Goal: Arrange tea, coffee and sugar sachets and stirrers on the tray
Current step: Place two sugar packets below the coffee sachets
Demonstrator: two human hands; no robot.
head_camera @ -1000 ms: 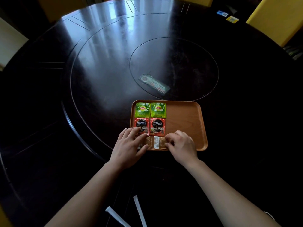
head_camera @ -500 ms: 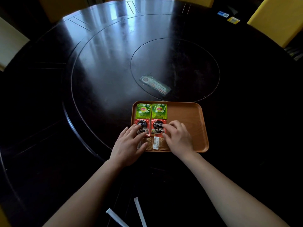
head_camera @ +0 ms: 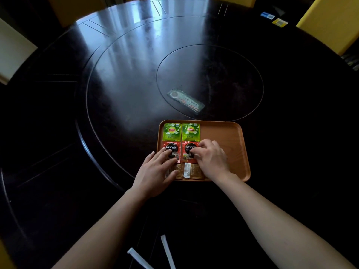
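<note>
Two stirrers [head_camera: 166, 249] in white wrappers lie on the dark surface [head_camera: 116, 94] at 6 o'clock from the tray [head_camera: 223, 136], well apart from it and not yet arranged. The tray's 9 o'clock half holds three rows of two. Green tea sachets [head_camera: 172, 132] are at 12 o'clock, red coffee sachets [head_camera: 174, 145] in the middle, and brown sugar sachets [head_camera: 192, 170] at 6 o'clock, just beside the near rim.

The left hand [head_camera: 155, 171] has its grip apart, with straight fingers lying flat across the left coffee sachet and the left sugar sachet. The right hand [head_camera: 211, 160] has bent fingers with their tips on the right coffee sachet, toward its 3 o'clock edge. I cannot tell whether that grip pinches the edge or only presses it.

The sachets look light and slick, and the tray looks smooth, so the likely trouble is sliding. A nudge toward 12 o'clock could ride a coffee sachet over the tea row. A nudge toward 9 o'clock could buckle the pair together. When the left hand lifts, its palm may drag the sugar sachet under it over the near rim. Drawing either arm back toward 6 o'clock for the stirrers could do the same, or shift the tray itself on the glossy surface. A forearm passing low could also knock the stirrers askew.
</note>
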